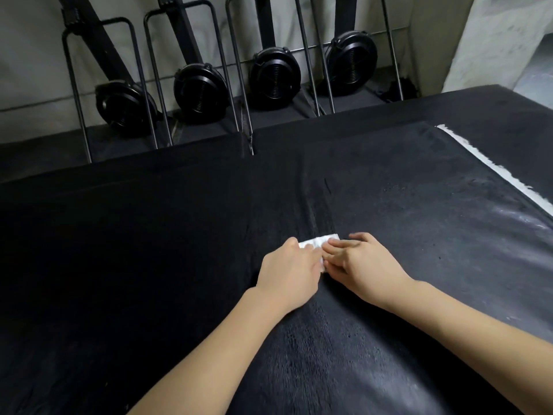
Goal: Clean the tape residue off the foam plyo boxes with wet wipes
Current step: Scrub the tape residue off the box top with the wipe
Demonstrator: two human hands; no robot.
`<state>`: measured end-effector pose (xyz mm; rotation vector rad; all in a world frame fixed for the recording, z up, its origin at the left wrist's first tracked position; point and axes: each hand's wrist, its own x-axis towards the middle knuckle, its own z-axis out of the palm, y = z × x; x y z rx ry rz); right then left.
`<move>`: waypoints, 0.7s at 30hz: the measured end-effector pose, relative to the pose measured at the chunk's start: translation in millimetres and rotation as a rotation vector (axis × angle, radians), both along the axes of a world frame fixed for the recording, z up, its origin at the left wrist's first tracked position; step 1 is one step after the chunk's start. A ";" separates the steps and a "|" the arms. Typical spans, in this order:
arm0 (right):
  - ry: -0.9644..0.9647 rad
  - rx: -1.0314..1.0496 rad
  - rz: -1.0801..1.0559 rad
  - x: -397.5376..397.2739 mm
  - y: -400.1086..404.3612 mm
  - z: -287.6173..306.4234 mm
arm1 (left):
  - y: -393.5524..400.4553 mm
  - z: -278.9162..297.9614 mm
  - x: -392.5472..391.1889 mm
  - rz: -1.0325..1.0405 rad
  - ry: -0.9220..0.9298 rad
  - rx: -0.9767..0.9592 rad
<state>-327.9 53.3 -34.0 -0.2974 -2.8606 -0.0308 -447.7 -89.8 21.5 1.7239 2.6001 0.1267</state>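
A black foam plyo box (149, 250) fills the lower view, its top scuffed and smeared grey toward the right. A folded white wet wipe (318, 241) lies on the middle of the top. My left hand (288, 269) rests on the wipe's left end with its fingers over it. My right hand (363, 265) presses the wipe's right part with straight fingers. Much of the wipe is hidden under both hands. A long white strip of tape residue (493, 166) runs diagonally across the far right of the box top.
Behind the box's far edge stand several black rowing machines (200, 91) stored upright against a pale wall, their round flywheel housings low and metal frame legs (74, 94) close to the box. A grey floor strip lies between.
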 end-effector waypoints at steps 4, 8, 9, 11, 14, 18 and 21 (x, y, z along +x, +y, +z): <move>0.058 0.053 -0.009 -4.6 -4.5 2.2 | -5.6 0.1 4.4 0.032 -0.023 0.002; -0.036 0.090 -0.063 -30.0 6.2 16.7 | 14.5 4.0 -11.5 0.080 -0.058 -0.026; -0.067 0.086 -0.073 -36.5 8.3 23.0 | 20.6 5.2 -17.4 0.091 -0.070 -0.029; -0.106 0.032 -0.127 -46.3 9.6 36.4 | 30.1 7.9 -26.4 0.108 -0.093 -0.050; -0.147 0.055 -0.228 -47.6 0.6 50.7 | 32.6 9.0 -27.4 0.120 -0.123 -0.071; -0.166 0.060 -0.209 -21.8 -15.5 47.5 | 14.4 7.5 -8.3 0.084 -0.113 -0.063; -0.064 0.125 -0.154 6.2 -29.4 30.6 | -8.1 4.5 9.9 0.028 -0.091 -0.065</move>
